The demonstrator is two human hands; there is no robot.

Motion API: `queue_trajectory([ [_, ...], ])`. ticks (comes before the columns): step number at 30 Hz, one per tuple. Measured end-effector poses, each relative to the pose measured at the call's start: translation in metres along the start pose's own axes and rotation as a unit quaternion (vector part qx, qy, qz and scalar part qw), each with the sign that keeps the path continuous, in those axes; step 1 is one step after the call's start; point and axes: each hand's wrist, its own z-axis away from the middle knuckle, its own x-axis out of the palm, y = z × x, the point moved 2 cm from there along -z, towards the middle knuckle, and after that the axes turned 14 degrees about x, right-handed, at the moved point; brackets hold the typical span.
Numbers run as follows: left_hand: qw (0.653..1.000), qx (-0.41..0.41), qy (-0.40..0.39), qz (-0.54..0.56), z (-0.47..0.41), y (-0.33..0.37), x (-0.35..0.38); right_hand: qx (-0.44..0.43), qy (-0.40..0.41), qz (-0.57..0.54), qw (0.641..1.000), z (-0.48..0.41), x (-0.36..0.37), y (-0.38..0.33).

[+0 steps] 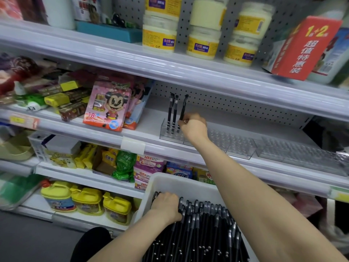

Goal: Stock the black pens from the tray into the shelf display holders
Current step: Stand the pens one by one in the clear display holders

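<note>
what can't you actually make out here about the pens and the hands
All in the head view:
- Lower end of the third pen: hidden behind the right hand, so whether it sits in the clear holder is unclear.
- Left hand fingertips: buried among the loose pens; a grip cannot be told.
- White tray: cut off by the bottom edge.
- Yellow shelf label: blurred, unreadable.

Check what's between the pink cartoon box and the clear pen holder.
Nothing; only bare white shelf separates pink cartoon box from clear pen holder, head view.
</note>
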Motion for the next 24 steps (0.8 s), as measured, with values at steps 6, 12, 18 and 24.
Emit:
queue_trajectory([
  [6, 0.999, -0.016, 0.014, -0.041, -0.001, 0.005, 0.003, -0.014, 0.006, -0.028, 0.999, 0.001, -0.005, -0.005],
  [12, 0.997, -0.066, 0.038, -0.015, 0.001, 0.006, 0.001, -0.020, 0.002, -0.046, 0.999, 0.002, -0.004, 0.000],
  [18, 0.959, -0.096, 0.096, 0.250, 0.003, -0.003, -0.022, -0.080, 0.055, -0.096, 0.991, 0.023, -0.018, 0.019],
  [24, 0.860, 0.035, 0.252, 0.443, 0.015, 0.011, -0.091, -0.121, 0.077, -0.101, 0.984, 0.053, -0.036, 0.055],
])
